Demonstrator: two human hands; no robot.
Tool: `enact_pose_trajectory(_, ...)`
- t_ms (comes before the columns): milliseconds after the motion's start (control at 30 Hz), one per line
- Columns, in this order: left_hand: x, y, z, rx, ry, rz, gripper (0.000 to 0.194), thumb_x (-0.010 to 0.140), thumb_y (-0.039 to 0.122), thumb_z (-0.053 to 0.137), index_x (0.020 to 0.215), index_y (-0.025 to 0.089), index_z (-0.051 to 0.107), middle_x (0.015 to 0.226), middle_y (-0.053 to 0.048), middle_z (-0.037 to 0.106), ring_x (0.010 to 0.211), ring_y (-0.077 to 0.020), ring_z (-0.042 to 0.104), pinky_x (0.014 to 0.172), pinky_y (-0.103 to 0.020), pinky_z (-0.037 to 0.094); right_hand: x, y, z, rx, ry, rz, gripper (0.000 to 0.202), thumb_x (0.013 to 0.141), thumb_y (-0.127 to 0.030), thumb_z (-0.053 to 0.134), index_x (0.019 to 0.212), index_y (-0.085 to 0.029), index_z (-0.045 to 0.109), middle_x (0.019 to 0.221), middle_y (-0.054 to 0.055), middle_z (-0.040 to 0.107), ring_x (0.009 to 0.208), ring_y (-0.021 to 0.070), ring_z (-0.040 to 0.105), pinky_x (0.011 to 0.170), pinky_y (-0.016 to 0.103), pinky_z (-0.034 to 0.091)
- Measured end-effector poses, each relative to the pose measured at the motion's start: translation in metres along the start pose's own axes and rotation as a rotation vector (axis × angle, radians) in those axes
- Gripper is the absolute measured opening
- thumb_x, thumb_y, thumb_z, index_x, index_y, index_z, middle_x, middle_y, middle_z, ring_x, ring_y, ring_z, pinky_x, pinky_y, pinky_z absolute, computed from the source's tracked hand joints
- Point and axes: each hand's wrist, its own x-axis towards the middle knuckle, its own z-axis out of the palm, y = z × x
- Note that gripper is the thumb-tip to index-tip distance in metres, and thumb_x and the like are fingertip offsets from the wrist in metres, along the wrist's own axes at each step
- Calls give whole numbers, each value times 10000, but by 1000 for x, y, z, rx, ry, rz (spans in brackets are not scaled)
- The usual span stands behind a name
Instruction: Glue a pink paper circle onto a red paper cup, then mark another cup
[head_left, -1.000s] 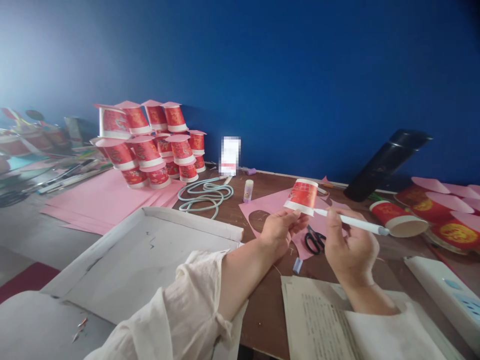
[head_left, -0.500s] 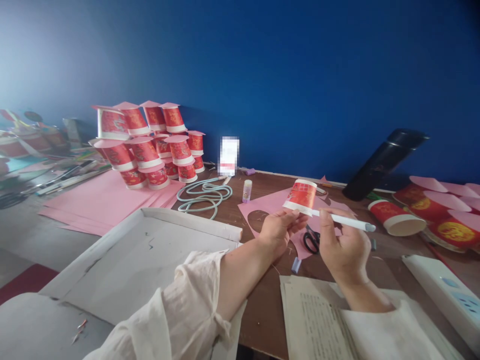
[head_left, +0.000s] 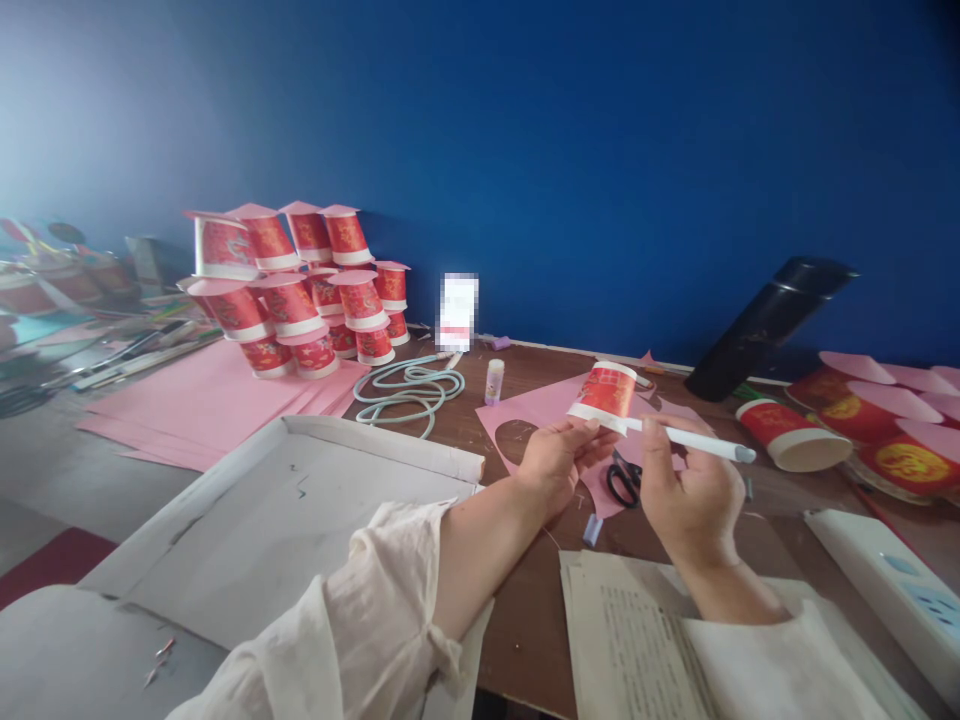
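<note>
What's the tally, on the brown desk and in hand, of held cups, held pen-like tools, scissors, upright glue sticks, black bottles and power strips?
Held cup: 1 (left hand)
Held pen-like tool: 1 (right hand)
Scissors: 1
Upright glue stick: 1
Black bottle: 1
Power strip: 1
Total: 6

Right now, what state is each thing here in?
Held cup, upside down in the left hand
Pen, gripped in the right hand
Scissors, partly hidden, open or shut unclear
Glue stick, standing upright
Pink paper, cut, with a round hole
Cable, loosely coiled
Loose cup, on its side
Flask, capped
Cup stack, standing
</note>
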Motion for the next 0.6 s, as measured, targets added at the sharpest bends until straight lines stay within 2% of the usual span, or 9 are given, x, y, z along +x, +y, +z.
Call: enact_pose_trajectory(600, 0, 1, 2, -17, 21, 7, 75, 801, 76, 652, 727, 85, 665, 748, -81, 696, 746, -149, 697, 920, -311, 522, -1, 3, -1, -47, -19, 52, 338, 945, -413, 487, 905, -153, 700, 906, 115, 741, 809, 238, 689, 705, 327, 489)
